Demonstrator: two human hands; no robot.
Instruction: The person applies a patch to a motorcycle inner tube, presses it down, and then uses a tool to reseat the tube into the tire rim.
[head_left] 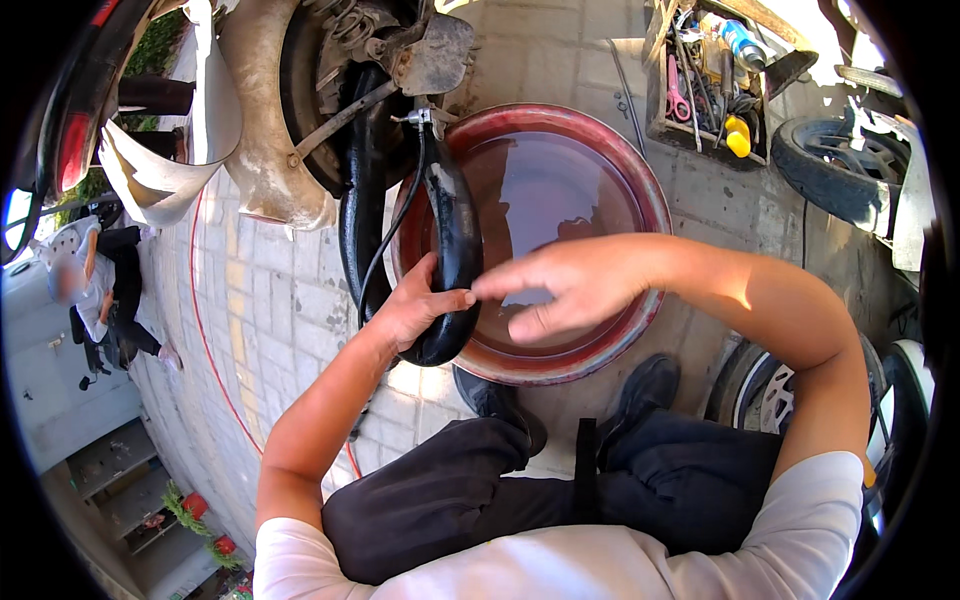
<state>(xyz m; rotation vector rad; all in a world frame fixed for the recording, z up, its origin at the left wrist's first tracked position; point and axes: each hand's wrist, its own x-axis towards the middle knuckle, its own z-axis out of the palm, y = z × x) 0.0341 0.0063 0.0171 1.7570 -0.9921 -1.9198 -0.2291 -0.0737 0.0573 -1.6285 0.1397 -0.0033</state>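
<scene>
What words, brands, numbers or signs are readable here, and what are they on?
None that I can read.
Blue-and-white container in the wooden tool box: any label is too small to read.
Black inner tube: no legible lettering shows.

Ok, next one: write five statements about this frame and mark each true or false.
1. The left hand grips the glossy black rubber inner tube. True.
2. The right hand, fingers extended, is over the round red basin. True.
3. The basin is dry. False: it holds brownish liquid.
4. A pink-handled tool lies in the open wooden toolbox. True.
5. The toolbox is at the picture's lower left. False: upper right.
</scene>
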